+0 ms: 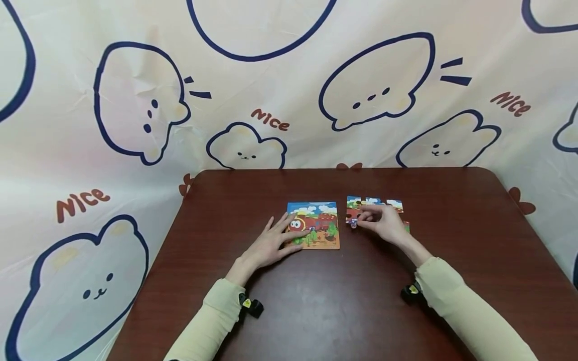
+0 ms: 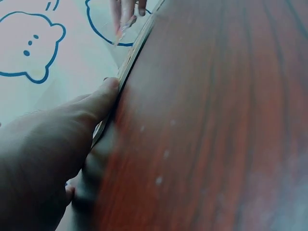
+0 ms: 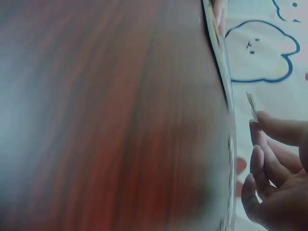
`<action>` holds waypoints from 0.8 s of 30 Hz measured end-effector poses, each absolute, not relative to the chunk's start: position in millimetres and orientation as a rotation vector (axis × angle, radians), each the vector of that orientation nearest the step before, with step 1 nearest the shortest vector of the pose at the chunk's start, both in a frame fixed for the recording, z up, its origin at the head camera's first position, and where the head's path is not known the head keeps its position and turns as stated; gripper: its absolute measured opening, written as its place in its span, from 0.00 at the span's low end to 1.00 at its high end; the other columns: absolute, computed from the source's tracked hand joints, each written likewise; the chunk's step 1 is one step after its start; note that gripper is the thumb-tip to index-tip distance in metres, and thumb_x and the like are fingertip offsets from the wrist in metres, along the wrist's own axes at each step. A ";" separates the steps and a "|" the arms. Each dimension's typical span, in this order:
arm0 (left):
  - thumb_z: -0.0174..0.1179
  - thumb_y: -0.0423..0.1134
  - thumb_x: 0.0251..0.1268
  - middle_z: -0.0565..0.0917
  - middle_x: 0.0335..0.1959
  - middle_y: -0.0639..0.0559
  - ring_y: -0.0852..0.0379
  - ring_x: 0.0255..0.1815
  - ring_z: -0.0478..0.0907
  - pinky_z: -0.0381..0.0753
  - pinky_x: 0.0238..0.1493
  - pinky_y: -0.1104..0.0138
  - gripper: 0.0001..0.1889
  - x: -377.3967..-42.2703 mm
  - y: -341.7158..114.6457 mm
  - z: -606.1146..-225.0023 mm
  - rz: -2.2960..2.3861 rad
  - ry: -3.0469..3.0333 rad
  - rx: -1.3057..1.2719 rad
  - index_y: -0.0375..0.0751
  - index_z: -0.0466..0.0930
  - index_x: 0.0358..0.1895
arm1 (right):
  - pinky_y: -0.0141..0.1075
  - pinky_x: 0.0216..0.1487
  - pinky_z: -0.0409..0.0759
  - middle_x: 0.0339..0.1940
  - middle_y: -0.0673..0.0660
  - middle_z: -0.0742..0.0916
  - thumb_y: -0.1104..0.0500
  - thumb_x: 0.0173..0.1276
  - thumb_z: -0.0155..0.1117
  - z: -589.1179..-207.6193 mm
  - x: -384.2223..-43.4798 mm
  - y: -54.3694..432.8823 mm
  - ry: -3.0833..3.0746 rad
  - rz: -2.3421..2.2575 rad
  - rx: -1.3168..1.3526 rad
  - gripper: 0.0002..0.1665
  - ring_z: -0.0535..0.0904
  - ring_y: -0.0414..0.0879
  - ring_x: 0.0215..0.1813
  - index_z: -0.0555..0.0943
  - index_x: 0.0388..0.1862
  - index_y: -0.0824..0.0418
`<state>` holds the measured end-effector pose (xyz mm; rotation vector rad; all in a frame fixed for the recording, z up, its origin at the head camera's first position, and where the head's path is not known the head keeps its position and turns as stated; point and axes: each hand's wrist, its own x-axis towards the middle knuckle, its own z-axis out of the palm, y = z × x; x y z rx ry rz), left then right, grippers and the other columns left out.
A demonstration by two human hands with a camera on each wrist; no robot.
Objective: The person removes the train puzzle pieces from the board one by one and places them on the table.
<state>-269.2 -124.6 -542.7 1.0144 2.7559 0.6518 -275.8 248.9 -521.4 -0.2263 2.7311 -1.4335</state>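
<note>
A square jigsaw puzzle [image 1: 322,220], printed with a red train, cactuses and a blue sky, lies flat on the table. My left hand [image 1: 271,243] rests on its left part with fingers spread; in the left wrist view a fingertip [image 2: 111,85] lies at the board's edge. Just right of the puzzle, my right hand [image 1: 384,223] pinches a puzzle piece [image 3: 251,105] between thumb and fingers, held above the table. Under and around that hand lie several loose puzzle pieces [image 1: 353,201], partly hidden by it.
The dark brown wooden table [image 1: 307,311] has rounded far corners. Behind it hangs a pale cloth [image 1: 289,80] with blue-outlined bear drawings and the word "Nice". Another loose piece [image 1: 395,204] lies beyond the right hand.
</note>
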 end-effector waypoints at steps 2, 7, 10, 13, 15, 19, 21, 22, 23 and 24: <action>0.59 0.59 0.84 0.53 0.93 0.43 0.40 0.96 0.43 0.40 0.91 0.32 0.27 -268.8 -125.4 -543.1 0.653 2.752 1.021 0.65 0.76 0.81 | 0.23 0.45 0.81 0.42 0.61 0.93 0.64 0.76 0.75 -522.1 -270.9 259.7 2.757 -1.386 -0.224 0.25 0.87 0.43 0.43 0.85 0.68 0.71; 0.60 0.58 0.84 0.54 0.93 0.43 0.41 0.95 0.45 0.42 0.91 0.32 0.27 -269.4 -126.3 -542.9 0.662 2.754 1.032 0.65 0.76 0.81 | 0.24 0.43 0.82 0.40 0.59 0.93 0.66 0.73 0.76 -522.3 -262.1 279.3 2.842 -1.278 -0.267 0.23 0.87 0.40 0.40 0.87 0.65 0.71; 0.60 0.59 0.84 0.54 0.93 0.44 0.42 0.95 0.45 0.42 0.92 0.33 0.28 -269.9 -126.4 -541.7 0.655 2.756 1.027 0.66 0.75 0.81 | 0.25 0.43 0.83 0.39 0.58 0.93 0.66 0.72 0.76 -522.6 -259.4 285.3 2.881 -1.213 -0.305 0.23 0.88 0.42 0.39 0.87 0.65 0.72; 0.60 0.59 0.84 0.55 0.93 0.44 0.41 0.95 0.46 0.43 0.91 0.32 0.28 -269.9 -126.4 -540.5 0.646 2.758 1.019 0.66 0.75 0.81 | 0.28 0.45 0.85 0.39 0.58 0.93 0.66 0.73 0.76 -523.1 -259.2 287.8 2.908 -1.142 -0.333 0.24 0.89 0.44 0.40 0.86 0.66 0.73; 0.60 0.59 0.83 0.55 0.93 0.44 0.40 0.95 0.46 0.43 0.91 0.32 0.28 -269.6 -126.2 -539.9 0.640 2.754 1.011 0.66 0.76 0.81 | 0.31 0.46 0.86 0.39 0.57 0.92 0.66 0.74 0.76 -523.8 -258.9 288.4 2.917 -1.102 -0.335 0.25 0.89 0.44 0.40 0.85 0.66 0.72; 0.61 0.60 0.83 0.55 0.93 0.43 0.41 0.95 0.47 0.44 0.91 0.32 0.28 -268.9 -125.9 -539.0 0.626 2.752 1.009 0.65 0.76 0.81 | 0.35 0.46 0.85 0.40 0.57 0.91 0.64 0.74 0.77 -525.1 -259.1 289.2 2.928 -1.053 -0.336 0.25 0.86 0.44 0.40 0.86 0.66 0.72; 0.60 0.59 0.83 0.55 0.93 0.43 0.40 0.95 0.47 0.45 0.91 0.32 0.28 -268.8 -125.7 -538.3 0.625 2.753 1.014 0.65 0.75 0.81 | 0.35 0.45 0.85 0.38 0.55 0.90 0.63 0.73 0.77 -526.0 -259.4 289.6 2.934 -1.038 -0.344 0.25 0.84 0.44 0.39 0.86 0.65 0.72; 0.60 0.60 0.83 0.54 0.93 0.44 0.41 0.95 0.47 0.45 0.91 0.32 0.29 -268.6 -125.9 -538.1 0.622 2.756 1.012 0.65 0.74 0.82 | 0.35 0.45 0.83 0.37 0.55 0.89 0.63 0.73 0.78 -526.6 -259.6 290.0 2.941 -1.024 -0.356 0.24 0.83 0.44 0.39 0.87 0.64 0.72; 0.60 0.60 0.83 0.54 0.93 0.44 0.41 0.95 0.47 0.45 0.91 0.32 0.29 -268.7 -126.0 -538.0 0.619 2.757 1.011 0.65 0.74 0.82 | 0.35 0.45 0.81 0.36 0.54 0.88 0.63 0.73 0.78 -527.3 -259.8 290.3 2.954 -1.003 -0.370 0.24 0.81 0.44 0.39 0.87 0.63 0.72; 0.60 0.59 0.83 0.54 0.93 0.44 0.41 0.95 0.47 0.45 0.91 0.32 0.30 -268.6 -126.3 -537.8 0.619 2.760 1.012 0.65 0.73 0.83 | 0.35 0.44 0.79 0.35 0.53 0.87 0.63 0.72 0.79 -527.9 -259.9 290.6 2.967 -0.982 -0.387 0.23 0.79 0.43 0.39 0.88 0.62 0.72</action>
